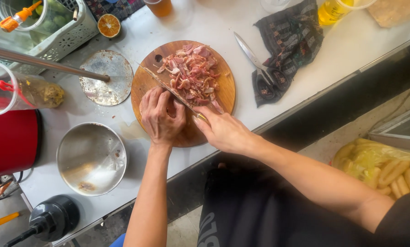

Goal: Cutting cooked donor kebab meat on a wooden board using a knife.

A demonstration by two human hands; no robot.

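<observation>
A round wooden cutting board (223,96) lies on the white counter (186,23) and carries a heap of chopped pinkish-red meat (192,73). My right hand (223,130) grips the handle of a long knife (166,84) whose blade runs diagonally along the near-left edge of the meat. Beside the blade, my left hand (161,114) rests palm down on the board with curled fingers, close to the meat.
A metal bowl (91,158) sits left of the board, a round metal lid (107,77) behind it. Scissors (255,61) lie on a dark cloth (289,39). Half an orange (109,25), a red appliance (10,139), a plastic basket (63,39) and a yellow bag of bread rolls (388,167) surround.
</observation>
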